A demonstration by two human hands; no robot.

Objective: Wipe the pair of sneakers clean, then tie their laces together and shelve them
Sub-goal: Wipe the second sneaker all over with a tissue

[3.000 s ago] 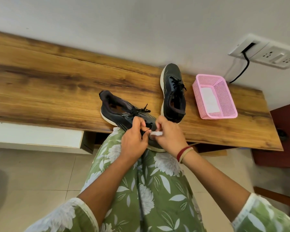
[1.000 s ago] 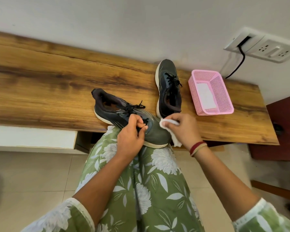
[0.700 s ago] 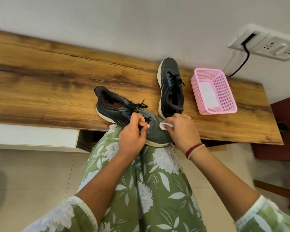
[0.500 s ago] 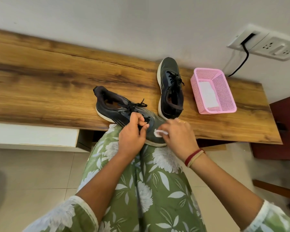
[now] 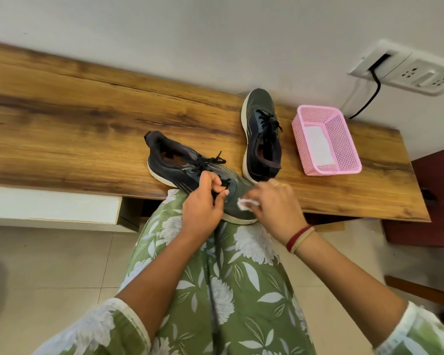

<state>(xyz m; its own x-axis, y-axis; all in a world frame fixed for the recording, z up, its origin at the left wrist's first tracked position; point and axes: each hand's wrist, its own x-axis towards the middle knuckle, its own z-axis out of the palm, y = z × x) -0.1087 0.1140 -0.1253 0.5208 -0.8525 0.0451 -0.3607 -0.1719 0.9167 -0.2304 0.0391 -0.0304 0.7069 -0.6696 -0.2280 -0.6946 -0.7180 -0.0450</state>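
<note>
**Left hand (image 5: 203, 206) gripping near sneaker (image 5: 174, 167), right hand (image 5: 277, 208) holding wipe (image 5: 243, 204) at its toe**

Head view, sole view on file.

Left hand: fingers curled, pinching the black laces (image 5: 208, 162) at mid-upper of the near sneaker.

Right hand: fingers bent, pinching a small white wipe and pressing it to the toe cap of the same sneaker. Red and pale bangles (image 5: 299, 238) at the wrist.

Near sneaker: dark with a white sole, lying diagonally, heel on the wooden shelf (image 5: 75, 129), toe overhanging the front edge above a green floral garment (image 5: 228, 290).

Far sneaker (image 5: 263, 139): upright on its sole on the shelf, toe toward the wall, heel near the right hand, laces tied.

Pink mesh basket (image 5: 344, 147): just beside the far sneaker, on its right, apart from it. White pad (image 5: 318, 144) lying flat inside.

Wall socket (image 5: 415, 73) above the basket, black cable (image 5: 369, 98) plugged in.
</note>
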